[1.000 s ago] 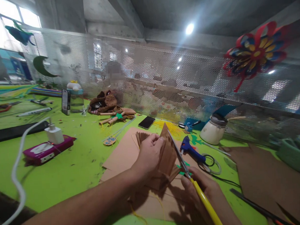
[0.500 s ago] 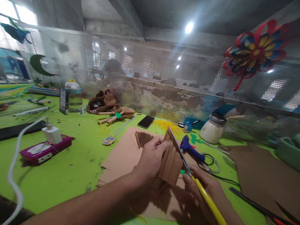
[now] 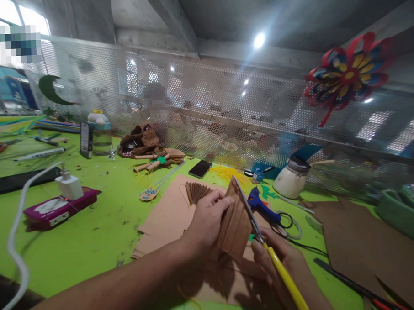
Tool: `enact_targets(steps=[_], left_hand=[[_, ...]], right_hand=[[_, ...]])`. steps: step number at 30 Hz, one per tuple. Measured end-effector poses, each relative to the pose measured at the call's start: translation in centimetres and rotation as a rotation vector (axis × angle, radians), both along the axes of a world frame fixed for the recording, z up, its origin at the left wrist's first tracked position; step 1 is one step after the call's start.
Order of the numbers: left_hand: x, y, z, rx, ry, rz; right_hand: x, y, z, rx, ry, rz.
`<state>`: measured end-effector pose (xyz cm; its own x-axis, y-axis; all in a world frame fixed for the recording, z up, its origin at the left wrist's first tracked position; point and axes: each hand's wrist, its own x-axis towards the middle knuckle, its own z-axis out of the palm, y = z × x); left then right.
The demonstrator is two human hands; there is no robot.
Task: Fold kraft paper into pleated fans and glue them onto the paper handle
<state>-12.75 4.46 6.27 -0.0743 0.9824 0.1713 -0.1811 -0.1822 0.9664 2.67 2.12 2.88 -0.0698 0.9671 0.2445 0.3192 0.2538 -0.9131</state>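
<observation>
Pinched in my left hand [image 3: 208,216] is a pleated piece of brown paper [image 3: 234,227], its folds fanning out on both sides of the fingers. My right hand [image 3: 278,254] grips scissors [image 3: 284,272] with yellow handles. Their metal blades lie along the right edge of the pleated paper, tips near its upper corner. Underneath both hands is a stack of flat brown paper sheets [image 3: 168,209] on the green table. Thin yellow strands hang below the folded paper. Just beyond the blades rests a blue glue gun [image 3: 262,207].
A purple power strip [image 3: 61,208] with a white charger and cable occupies the left. Behind the sheets lie a phone [image 3: 200,169] and yellow shreds [image 3: 230,176]. A white jar [image 3: 292,176] stands back right, near brown cardboard [image 3: 358,235]. A perforated screen [image 3: 208,109] borders the table.
The view has shifted very slightly. Both hands, the pleated paper and the scissors keep almost the same position, with the blades still along the paper's edge.
</observation>
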Motion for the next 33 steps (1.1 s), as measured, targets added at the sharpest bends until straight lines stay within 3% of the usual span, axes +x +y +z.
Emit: enact_targets(steps=[10,33], left_hand=[[0.51,-0.24,-0.78,-0.058,-0.098,-0.140],[0.85,-0.41,-0.58,-0.099,-0.220,-0.166]], right_hand=[[0.32,0.26,-0.50,0.014,-0.001,-0.015],[-0.46,-0.33,0.06,0.065,0.032,-0.028]])
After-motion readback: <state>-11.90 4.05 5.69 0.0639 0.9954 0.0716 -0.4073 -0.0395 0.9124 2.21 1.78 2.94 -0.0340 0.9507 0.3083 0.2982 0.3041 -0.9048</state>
